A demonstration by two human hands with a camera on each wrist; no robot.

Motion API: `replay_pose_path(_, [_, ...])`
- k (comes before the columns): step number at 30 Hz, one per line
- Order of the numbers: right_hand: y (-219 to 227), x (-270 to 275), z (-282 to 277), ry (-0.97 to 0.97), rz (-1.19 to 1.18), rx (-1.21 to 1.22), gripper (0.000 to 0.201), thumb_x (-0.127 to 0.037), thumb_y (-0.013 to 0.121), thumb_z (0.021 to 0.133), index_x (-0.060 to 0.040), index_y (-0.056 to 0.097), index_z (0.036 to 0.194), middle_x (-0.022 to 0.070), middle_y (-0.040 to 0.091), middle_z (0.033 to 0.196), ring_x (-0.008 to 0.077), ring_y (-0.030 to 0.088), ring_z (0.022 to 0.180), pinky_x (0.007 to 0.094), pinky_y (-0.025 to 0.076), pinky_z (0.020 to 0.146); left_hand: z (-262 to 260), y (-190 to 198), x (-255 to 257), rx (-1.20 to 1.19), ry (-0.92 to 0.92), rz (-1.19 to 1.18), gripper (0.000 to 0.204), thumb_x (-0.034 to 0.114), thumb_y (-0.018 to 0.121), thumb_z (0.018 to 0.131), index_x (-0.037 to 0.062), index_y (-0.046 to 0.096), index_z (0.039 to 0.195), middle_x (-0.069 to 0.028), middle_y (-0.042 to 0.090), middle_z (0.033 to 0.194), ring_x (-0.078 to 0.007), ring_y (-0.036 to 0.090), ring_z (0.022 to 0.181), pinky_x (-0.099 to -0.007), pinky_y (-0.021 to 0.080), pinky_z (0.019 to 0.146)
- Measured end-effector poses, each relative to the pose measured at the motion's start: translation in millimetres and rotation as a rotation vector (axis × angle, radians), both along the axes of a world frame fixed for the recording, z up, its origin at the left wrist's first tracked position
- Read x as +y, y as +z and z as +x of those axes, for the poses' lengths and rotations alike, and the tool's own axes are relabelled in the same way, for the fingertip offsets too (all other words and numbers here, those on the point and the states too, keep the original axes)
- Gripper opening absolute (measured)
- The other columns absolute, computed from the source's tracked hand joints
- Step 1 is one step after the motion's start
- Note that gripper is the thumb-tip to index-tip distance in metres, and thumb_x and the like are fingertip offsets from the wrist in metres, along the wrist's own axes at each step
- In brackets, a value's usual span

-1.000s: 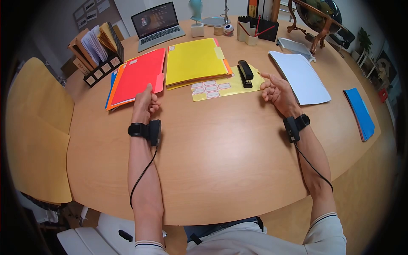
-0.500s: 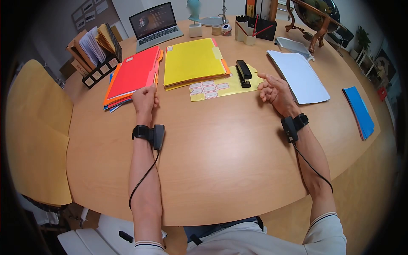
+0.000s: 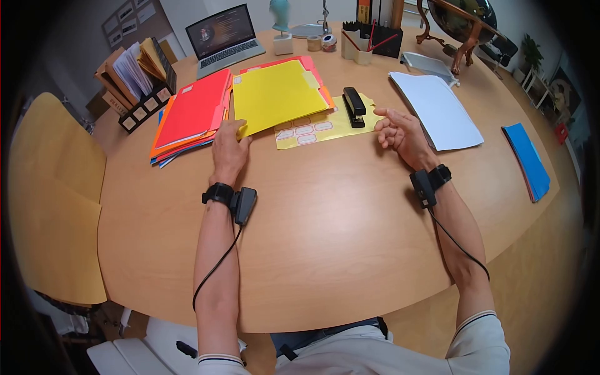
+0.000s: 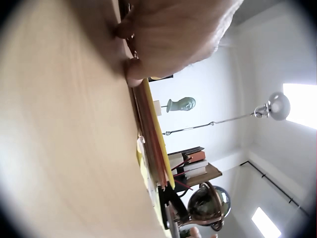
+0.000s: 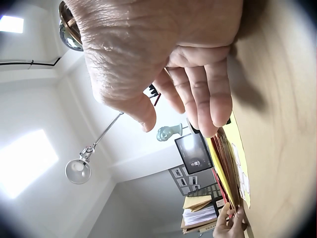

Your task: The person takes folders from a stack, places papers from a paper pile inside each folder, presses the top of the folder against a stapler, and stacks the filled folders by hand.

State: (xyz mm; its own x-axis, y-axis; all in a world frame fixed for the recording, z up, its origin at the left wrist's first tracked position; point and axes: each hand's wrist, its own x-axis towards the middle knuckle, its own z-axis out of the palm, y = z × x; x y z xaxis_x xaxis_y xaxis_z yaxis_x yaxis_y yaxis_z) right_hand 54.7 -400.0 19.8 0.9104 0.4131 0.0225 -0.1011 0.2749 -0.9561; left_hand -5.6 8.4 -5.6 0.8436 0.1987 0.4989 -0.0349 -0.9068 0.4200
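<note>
The left hand (image 3: 229,149) lay at the near left corner of the yellow paper folder (image 3: 275,94), its fingers curled round that corner and pinching it; the left wrist view showed the fingertips (image 4: 132,75) pressed against the folder's edge at the wooden tabletop. The yellow folder sat at a slant on top of a stack of orange and pink folders (image 3: 315,78), at the far middle of the round wooden table (image 3: 325,231). Just to its left lay the red paper folder (image 3: 192,107) on its own pile of orange and blue ones.

The right hand (image 3: 399,132) hovered above the table with fingers loosely curled and holding nothing, near the edge of the yellow sheet of white labels (image 3: 325,125). The black stapler (image 3: 354,106) rested on that sheet, between the 2 hands. A stack of white paper (image 3: 437,109) lay just beyond the right hand, and a blue folder (image 3: 528,164) sat well apart at the table's right edge.
</note>
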Motion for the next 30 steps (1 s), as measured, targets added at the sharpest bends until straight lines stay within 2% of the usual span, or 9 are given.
replay_pose_path(3, [-1.0,0.3,-0.1,-0.001,0.012,0.004,0.044,-0.031,0.062,0.101,0.0042,0.057,0.127,0.0067,0.067,0.088,0.0123,0.066,0.068,0.0233,0.054,0.058,1.4,-4.1,6.1,-0.083,0.014,-0.111,0.034,0.013,0.080,0.083,0.0031,0.074,0.115,-0.0170,0.065,0.092,-0.0338,0.066,0.090,-0.0415,0.052,0.083])
replay_pose_path(7, [-1.1,-0.6,0.2,0.005,0.003,0.002,0.043,-0.031,0.063,0.101,0.0041,0.058,0.126,0.0073,0.067,0.089,0.0131,0.066,0.069,0.0237,0.054,0.059,-1.7,4.2,2.5,-0.135,0.073,-0.286,0.029,0.019,0.080,0.087,0.0010,0.076,0.109,-0.0142,0.068,0.089,-0.0257,0.069,0.088,-0.0374,0.055,0.077])
replay_pose_path(9, [-0.6,-0.4,-0.2,0.007,0.001,0.004,0.043,-0.031,0.063,0.101,0.0041,0.058,0.126,0.0076,0.067,0.089,0.0134,0.066,0.069,0.0238,0.054,0.060,-7.8,16.8,-5.7,0.033,0.026,-0.944,0.036,0.025,0.079,0.090,-0.0031,0.074,0.112,-0.0105,0.071,0.097,-0.0181,0.070,0.094,-0.0312,0.057,0.075])
replay_pose_path(12, [-0.3,-0.1,-1.3,0.003,-0.006,0.005,0.043,-0.031,0.062,0.101,0.0042,0.058,0.126,0.0077,0.066,0.089,0.0139,0.065,0.070,0.0239,0.054,0.060,-10.9,20.7,-2.6,0.018,-0.066,-1.147,0.038,0.022,0.078,0.091,-0.0046,0.070,0.116,-0.0089,0.073,0.106,-0.0168,0.070,0.102,-0.0271,0.058,0.085])
replay_pose_path(19, [0.0,0.9,-0.9,0.010,-0.030,0.001,0.042,-0.030,0.063,0.101,0.0045,0.059,0.125,0.0079,0.066,0.088,0.0141,0.065,0.069,0.0244,0.053,0.061,-0.1,-0.7,13.4,-0.153,-0.063,-1.219,0.035,0.012,0.076,0.091,-0.0051,0.065,0.120,-0.0099,0.070,0.109,-0.0170,0.070,0.099,-0.0259,0.060,0.086])
replay_pose_path(22, [-0.1,1.8,-1.4,0.013,-0.043,-0.002,0.043,-0.031,0.063,0.101,0.0051,0.059,0.124,0.0082,0.066,0.088,0.0142,0.066,0.070,0.0242,0.053,0.061,-0.7,2.8,17.8,-0.157,-0.284,-1.501,0.052,0.005,0.074,0.090,-0.0031,0.052,0.136,-0.0099,0.068,0.116,-0.0169,0.070,0.101,-0.0264,0.061,0.086])
replay_pose_path(24, [0.0,2.3,-1.2,0.016,-0.053,-0.004,0.044,-0.032,0.063,0.101,0.0053,0.058,0.124,0.0085,0.066,0.088,0.0142,0.066,0.070,0.0241,0.053,0.061,-11.9,16.6,13.3,0.088,-0.591,-1.549,0.063,-0.003,0.069,0.090,0.0017,0.041,0.146,-0.0106,0.063,0.130,-0.0155,0.068,0.109,-0.0264,0.060,0.088])
replay_pose_path(28, [4.0,8.2,-3.6,0.014,-0.006,0.028,0.045,-0.033,0.063,0.102,0.0058,0.059,0.124,0.0109,0.068,0.092,0.0153,0.069,0.075,0.0241,0.054,0.063,-23.8,30.7,-8.7,0.177,-0.747,-1.461,0.073,-0.003,0.073,0.085,0.0016,0.039,0.149,-0.0121,0.064,0.129,-0.0141,0.068,0.111,-0.0254,0.060,0.086])
replay_pose_path(30, [5.0,8.0,-3.6,-0.001,0.032,0.051,0.044,-0.033,0.063,0.102,0.0057,0.059,0.123,0.0120,0.069,0.095,0.0159,0.070,0.077,0.0242,0.055,0.064,-23.8,31.0,-11.8,0.409,-0.773,-1.326,0.083,-0.003,0.079,0.079,-0.0003,0.037,0.150,-0.0123,0.067,0.126,-0.0135,0.069,0.108,-0.0246,0.060,0.085])
